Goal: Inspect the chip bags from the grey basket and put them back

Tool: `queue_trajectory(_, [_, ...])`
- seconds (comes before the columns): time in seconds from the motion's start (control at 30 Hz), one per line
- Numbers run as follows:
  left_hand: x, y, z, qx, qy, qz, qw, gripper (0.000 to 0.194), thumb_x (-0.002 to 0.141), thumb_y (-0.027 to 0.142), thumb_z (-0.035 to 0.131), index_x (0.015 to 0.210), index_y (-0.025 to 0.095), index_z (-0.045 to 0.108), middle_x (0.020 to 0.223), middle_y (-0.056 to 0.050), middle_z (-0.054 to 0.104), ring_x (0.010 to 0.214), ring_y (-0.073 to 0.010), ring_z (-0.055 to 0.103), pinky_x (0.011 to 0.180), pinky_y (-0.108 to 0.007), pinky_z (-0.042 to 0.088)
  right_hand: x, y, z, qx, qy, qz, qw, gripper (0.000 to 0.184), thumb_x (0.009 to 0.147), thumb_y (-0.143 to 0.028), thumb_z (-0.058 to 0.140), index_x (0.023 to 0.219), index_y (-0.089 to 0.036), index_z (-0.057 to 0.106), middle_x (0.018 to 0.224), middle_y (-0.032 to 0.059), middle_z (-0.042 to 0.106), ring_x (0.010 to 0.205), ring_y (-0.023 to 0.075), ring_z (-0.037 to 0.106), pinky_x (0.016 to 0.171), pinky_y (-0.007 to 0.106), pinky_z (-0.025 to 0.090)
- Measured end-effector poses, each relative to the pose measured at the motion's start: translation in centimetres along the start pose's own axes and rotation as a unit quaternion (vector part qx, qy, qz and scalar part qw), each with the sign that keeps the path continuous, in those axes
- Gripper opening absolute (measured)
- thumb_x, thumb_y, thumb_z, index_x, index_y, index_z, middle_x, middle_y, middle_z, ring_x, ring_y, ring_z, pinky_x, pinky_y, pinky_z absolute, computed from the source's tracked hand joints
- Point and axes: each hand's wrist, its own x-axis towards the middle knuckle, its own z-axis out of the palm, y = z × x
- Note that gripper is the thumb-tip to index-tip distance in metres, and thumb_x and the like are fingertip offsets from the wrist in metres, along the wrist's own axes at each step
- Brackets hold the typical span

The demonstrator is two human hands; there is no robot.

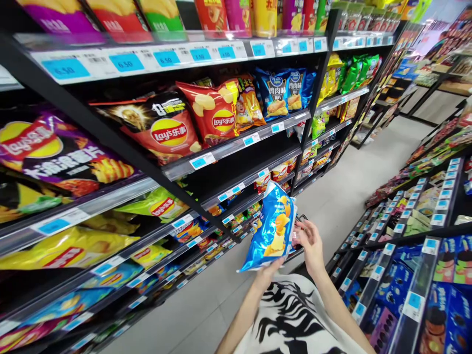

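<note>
Shop aisle with shelves (236, 169) of snacks at left. Blue bag (275, 223) held above the floor (361, 162), its lower edge in the left hand (269, 275); right hand (310, 243) curled at its side, grip unclear. A loose one-handed pinch could let the glossy bag slip.

I have a glossy blue snack bag (272, 227) just off the centre of my view, toward five o'clock. It looks puffed up, printed with orange and yellow snack pieces, and leans with its top toward one, a lower corner toward seven.
</note>
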Motion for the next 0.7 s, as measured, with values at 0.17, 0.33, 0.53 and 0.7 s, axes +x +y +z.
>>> queue_trajectory(0.17, [-2.4, 0.3, 0.8, -0.086, -0.178, -0.097, 0.975, 0.087, 0.052, 0.058, 0.098, 0.125, 0.016, 0.078, 0.121, -0.019, 0.081, 0.124, -0.0495, 0.071, 0.116, -0.067, 0.047, -1.5, 1.3, -1.5, 0.063, -0.107, 0.157, 0.98, 0.074, 0.071, -0.078, 0.085, 0.125, -0.027, 0.072, 0.109, 0.0109, 0.084, 0.086, 0.0327, 0.081, 0.064, 0.043, 0.067])
queue_trajectory(0.33, [-3.6, -1.8, 1.1, -0.036, -0.146, -0.102, 0.983, 0.097, 0.05, 0.048, 0.102, 0.138, 0.02, 0.071, 0.129, -0.017, 0.079, 0.134, -0.0464, 0.065, 0.126, -0.061, 0.037, -2.8, 0.3, -1.3, 0.084, -0.031, 0.133, 0.987, 0.072, 0.066, -0.063, 0.095, 0.123, -0.026, 0.073, 0.11, 0.0097, 0.085, 0.104, 0.0388, 0.081, 0.088, 0.054, 0.068])
queue_trajectory(0.53, [-3.0, -3.5, 1.7, -0.087, -0.116, -0.03, 0.989, 0.092, 0.068, 0.051, 0.094, 0.151, 0.028, 0.059, 0.148, -0.013, 0.069, 0.145, -0.0384, 0.058, 0.129, -0.059, 0.033, -1.7, -2.2, -2.2, 0.024, 0.0, 0.072, 0.997, 0.065, 0.062, -0.056, 0.1, 0.113, -0.023, 0.078, 0.12, 0.0106, 0.084, 0.112, 0.0411, 0.078, 0.1, 0.056, 0.064])
queue_trajectory(0.7, [-2.4, -3.2, 1.6, -0.124, -0.109, -0.05, 0.985, 0.09, 0.072, 0.056, 0.091, 0.152, 0.029, 0.059, 0.153, -0.012, 0.066, 0.148, -0.0377, 0.054, 0.129, -0.059, 0.034, -1.4, -2.0, -3.2, -0.002, -0.042, 0.096, 0.994, 0.062, 0.062, -0.052, 0.101, 0.113, -0.025, 0.077, 0.117, 0.0096, 0.085, 0.111, 0.0405, 0.079, 0.1, 0.058, 0.064])
